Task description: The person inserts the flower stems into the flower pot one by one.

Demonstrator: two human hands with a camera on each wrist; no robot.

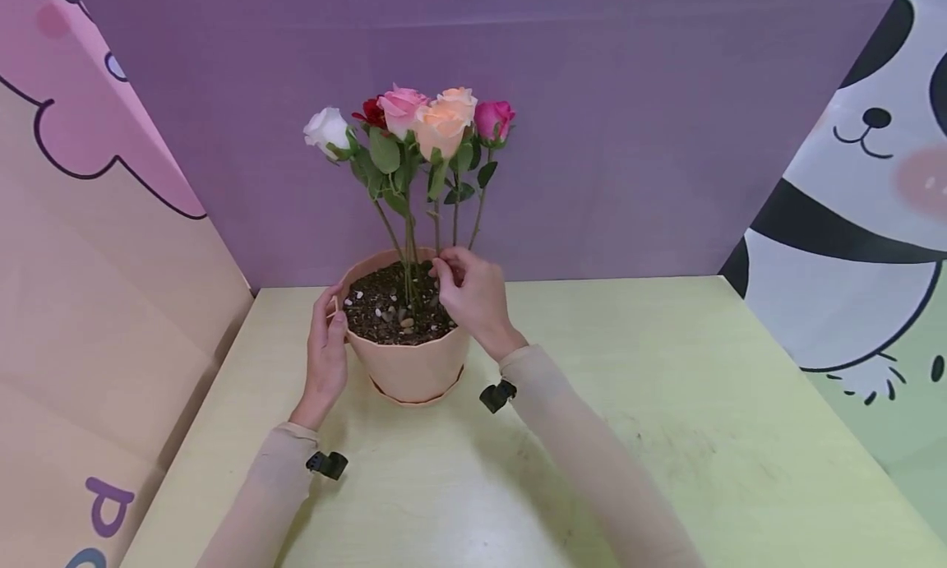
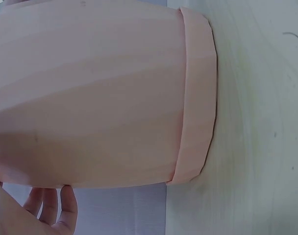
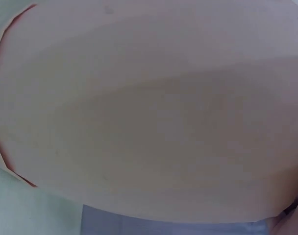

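Observation:
A pale pink flowerpot filled with dark soil stands upright on the table. My left hand rests against the pot's left side near the rim; in the left wrist view its fingertips touch the outer wall. Over the right part of the rim, my right hand pinches a rose stem low down, apparently that of the front peach rose. Around it rise a white rose, a red flower, a pink rose and a magenta rose. The right hand hides some stem bases.
The pot sits in a matching saucer on the pale yellow table. Behind the table's back edge is a purple backdrop. Cartoon-printed panels flank it, with a panda on the right one. Small pebbles lie on the soil.

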